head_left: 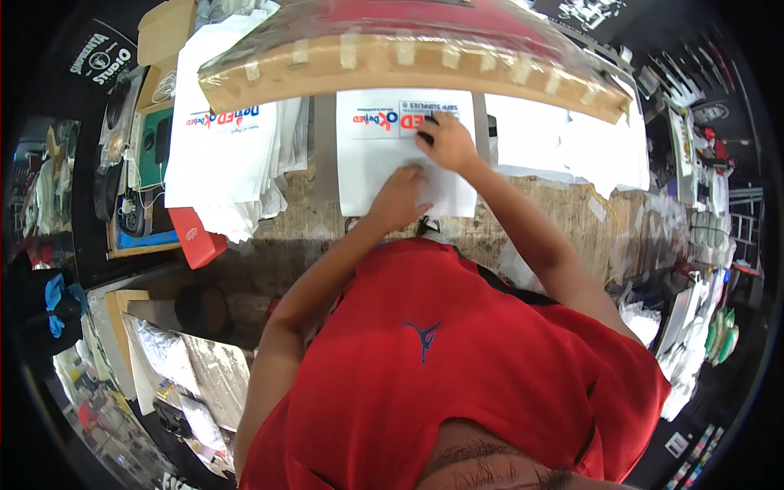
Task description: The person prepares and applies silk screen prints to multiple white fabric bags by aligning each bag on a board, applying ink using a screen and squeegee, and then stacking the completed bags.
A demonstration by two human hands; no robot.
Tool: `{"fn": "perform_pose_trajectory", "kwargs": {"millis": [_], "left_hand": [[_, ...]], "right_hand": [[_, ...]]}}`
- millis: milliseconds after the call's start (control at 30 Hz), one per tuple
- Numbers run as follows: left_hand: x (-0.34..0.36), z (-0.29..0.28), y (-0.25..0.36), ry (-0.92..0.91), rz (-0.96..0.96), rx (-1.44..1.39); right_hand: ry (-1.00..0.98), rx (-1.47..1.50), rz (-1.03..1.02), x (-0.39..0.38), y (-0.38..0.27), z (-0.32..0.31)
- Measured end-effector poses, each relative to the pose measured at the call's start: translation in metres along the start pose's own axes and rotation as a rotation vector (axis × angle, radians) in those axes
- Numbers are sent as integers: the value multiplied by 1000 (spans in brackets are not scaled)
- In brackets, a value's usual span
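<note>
A white printed sheet or bag (367,167) lies flat in front of me, with red and blue lettering along its far part. A framed rectangular patch (406,108) covers the right end of that print. On this patch, my right hand (451,143) has its fingers closed round a small black object (425,134), whose kind is mostly hidden. Nearer to me, my left hand (398,198) rests on the white material, thumb apart from the slightly blurred fingers and nothing seen in it.
A taped cardboard-edged panel (408,61) overhangs the far side of the work. White printed bags (216,159) are stacked at left, above a red box (196,238). More white sheets (572,143) lie at right on the worn wooden table (563,204). Cluttered shelves line both sides.
</note>
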State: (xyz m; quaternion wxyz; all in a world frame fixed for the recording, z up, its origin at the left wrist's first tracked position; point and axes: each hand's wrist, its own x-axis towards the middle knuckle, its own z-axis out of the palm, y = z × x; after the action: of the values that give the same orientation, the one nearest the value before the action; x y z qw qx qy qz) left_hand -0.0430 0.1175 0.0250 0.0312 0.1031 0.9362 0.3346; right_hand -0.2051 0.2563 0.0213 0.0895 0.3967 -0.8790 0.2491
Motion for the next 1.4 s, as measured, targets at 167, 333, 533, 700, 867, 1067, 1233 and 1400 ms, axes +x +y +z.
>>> {"fn": "perform_pose_trajectory", "kwargs": {"millis": [167, 333, 533, 700, 867, 1067, 1233, 1400], "left_hand": [[-11, -3, -2, 24, 13, -115], [-7, -6, -6, -25, 11, -68], [-9, -7, -17, -68, 13, -126], [-12, -8, -19, -42, 42, -159], [-27, -9, -24, -111, 129, -170], [-32, -7, -36, -110, 72, -193], [-50, -57, -50, 134, -113, 10], [-81, -54, -61, 49, -122, -82]], "right_hand": [[-191, -31, 142, 50, 55, 42], [78, -211, 105, 71, 76, 51], [17, -10, -43, 30, 20, 10], [-92, -163, 169, 65, 15, 35], [92, 11, -185, 93, -101, 112], [79, 96, -185, 91, -111, 106], [-17, 4, 217, 48, 9, 15], [62, -133, 169, 71, 1, 46]]}}
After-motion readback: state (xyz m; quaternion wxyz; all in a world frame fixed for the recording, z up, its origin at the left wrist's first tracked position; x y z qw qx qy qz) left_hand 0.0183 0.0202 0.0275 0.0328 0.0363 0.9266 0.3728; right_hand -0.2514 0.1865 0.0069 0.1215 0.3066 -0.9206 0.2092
